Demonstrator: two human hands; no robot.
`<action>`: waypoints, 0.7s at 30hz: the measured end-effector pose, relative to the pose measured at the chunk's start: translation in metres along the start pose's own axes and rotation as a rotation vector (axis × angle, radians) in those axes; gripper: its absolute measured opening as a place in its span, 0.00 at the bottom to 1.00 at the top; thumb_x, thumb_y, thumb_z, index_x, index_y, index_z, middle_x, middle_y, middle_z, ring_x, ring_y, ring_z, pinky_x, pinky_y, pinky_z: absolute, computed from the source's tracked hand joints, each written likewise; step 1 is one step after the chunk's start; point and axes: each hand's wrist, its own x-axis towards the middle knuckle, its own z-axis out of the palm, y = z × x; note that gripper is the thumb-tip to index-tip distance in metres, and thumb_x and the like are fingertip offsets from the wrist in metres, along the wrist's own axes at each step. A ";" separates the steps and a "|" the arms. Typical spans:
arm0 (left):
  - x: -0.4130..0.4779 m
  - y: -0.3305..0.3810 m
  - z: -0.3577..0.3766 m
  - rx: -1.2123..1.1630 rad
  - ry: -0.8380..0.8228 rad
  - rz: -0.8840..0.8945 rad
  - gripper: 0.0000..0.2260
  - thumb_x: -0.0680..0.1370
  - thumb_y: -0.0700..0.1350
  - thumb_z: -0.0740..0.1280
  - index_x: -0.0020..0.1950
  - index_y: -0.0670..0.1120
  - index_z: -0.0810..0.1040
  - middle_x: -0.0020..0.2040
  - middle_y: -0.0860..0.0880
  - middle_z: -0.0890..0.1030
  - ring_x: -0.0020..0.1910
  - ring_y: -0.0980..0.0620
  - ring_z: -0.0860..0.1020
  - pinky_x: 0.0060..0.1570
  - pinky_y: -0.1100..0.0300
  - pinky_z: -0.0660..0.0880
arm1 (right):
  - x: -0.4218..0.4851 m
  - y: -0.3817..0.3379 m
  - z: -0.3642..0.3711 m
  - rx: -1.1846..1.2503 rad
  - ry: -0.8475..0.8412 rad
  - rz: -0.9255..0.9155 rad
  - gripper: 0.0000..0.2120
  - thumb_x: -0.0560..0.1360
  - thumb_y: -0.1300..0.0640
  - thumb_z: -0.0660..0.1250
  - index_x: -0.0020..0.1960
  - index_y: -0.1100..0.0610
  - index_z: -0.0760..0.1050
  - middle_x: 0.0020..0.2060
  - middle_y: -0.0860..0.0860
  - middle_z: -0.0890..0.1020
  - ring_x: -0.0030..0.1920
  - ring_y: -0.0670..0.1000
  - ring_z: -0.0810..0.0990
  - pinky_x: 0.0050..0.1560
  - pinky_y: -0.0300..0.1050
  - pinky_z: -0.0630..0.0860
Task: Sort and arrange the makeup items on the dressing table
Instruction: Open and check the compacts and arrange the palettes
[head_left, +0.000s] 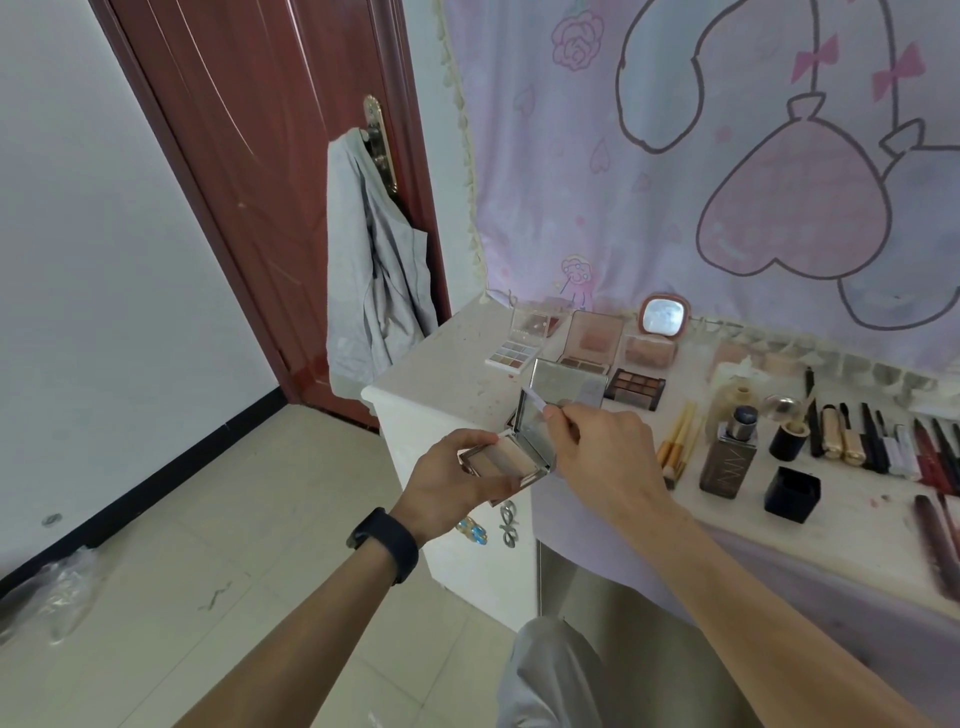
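Note:
My left hand (457, 483) holds an open rose-gold powder compact (511, 457) from below, in front of the dressing table's left corner. My right hand (605, 447) pinches the top edge of the compact's raised mirror lid (535, 421). On the dressing table (457, 353) behind lie several open eyeshadow palettes: a white one (511, 353), a pink one (592, 340), a silver one (569, 387) and a dark brown one (636, 387). A small pink mirror compact (662, 319) stands at the back.
To the right on the table are gold-handled brushes (678, 441), a dark foundation bottle (727, 457), a black cube cap (792, 493) and a row of lipsticks and pencils (883, 447). A grey garment (374, 260) hangs on the red door's handle at left.

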 end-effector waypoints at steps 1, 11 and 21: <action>0.000 0.000 0.000 0.007 0.000 0.001 0.25 0.65 0.47 0.83 0.59 0.52 0.78 0.57 0.51 0.80 0.51 0.46 0.82 0.52 0.57 0.80 | 0.000 0.000 0.000 -0.001 -0.004 0.002 0.19 0.84 0.48 0.59 0.46 0.56 0.83 0.31 0.53 0.81 0.30 0.54 0.70 0.34 0.46 0.64; -0.004 0.007 -0.005 -0.063 -0.110 -0.023 0.27 0.68 0.38 0.80 0.66 0.47 0.78 0.60 0.48 0.81 0.55 0.45 0.82 0.54 0.64 0.78 | 0.001 0.006 -0.002 0.016 -0.034 0.011 0.19 0.84 0.48 0.57 0.48 0.55 0.84 0.36 0.54 0.84 0.36 0.59 0.77 0.40 0.49 0.73; -0.003 0.008 -0.011 -0.055 -0.159 -0.010 0.26 0.70 0.37 0.78 0.67 0.48 0.78 0.59 0.46 0.83 0.53 0.47 0.83 0.57 0.62 0.78 | 0.000 0.006 0.000 0.070 -0.025 0.013 0.19 0.83 0.47 0.59 0.44 0.55 0.83 0.36 0.53 0.85 0.35 0.58 0.79 0.38 0.49 0.72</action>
